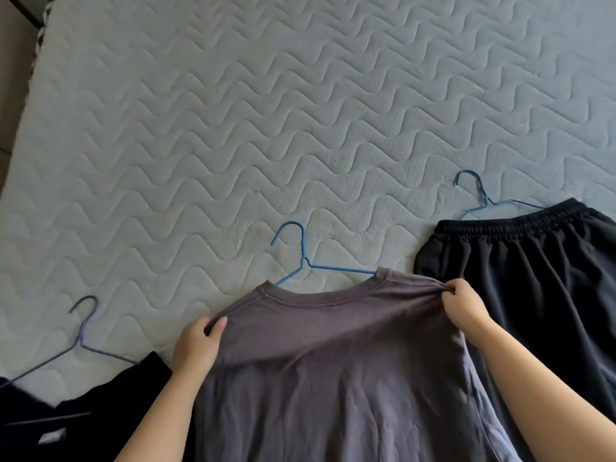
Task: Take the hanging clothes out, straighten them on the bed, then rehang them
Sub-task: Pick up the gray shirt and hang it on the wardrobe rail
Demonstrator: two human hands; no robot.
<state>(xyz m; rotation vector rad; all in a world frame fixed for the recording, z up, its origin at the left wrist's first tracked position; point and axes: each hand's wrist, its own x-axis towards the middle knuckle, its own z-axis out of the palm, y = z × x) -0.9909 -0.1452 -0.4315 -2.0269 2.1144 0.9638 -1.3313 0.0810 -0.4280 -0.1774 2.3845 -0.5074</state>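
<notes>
The grey T-shirt [333, 361] lies at the lower middle of the frame on the quilted mattress [300, 111]. Its shoulders are lifted a little: the left hand [196, 345] curls over the left shoulder seam with the thumb on top, and the right hand [466, 306] pinches a bunch of cloth at the right shoulder. The blue wire hanger [304, 260] appears threaded through the collar, its hook lying on the mattress above the neckline. The main risk, as I judge it, is an uneven pull. The right pinch already gathers the fabric into creases, so tugging harder there could skew the collar or slide one hanger arm out of its shoulder, leaving the shirt lopsided once it is rehung. The thin wire could also catch or stretch the neckband. A wide sweep of the right arm might ruffle the black elastic-waisted garment [533, 278] lying just beside it at the right edge, and the shirt's left side could drag over the dark garment [110, 411] at lower left. Counted: three garments and three hangers, the other two being a second blue hanger [486, 199] at the black waistband and a grey hanger [80, 340] at the left, plus two hands and one mattress.
</notes>
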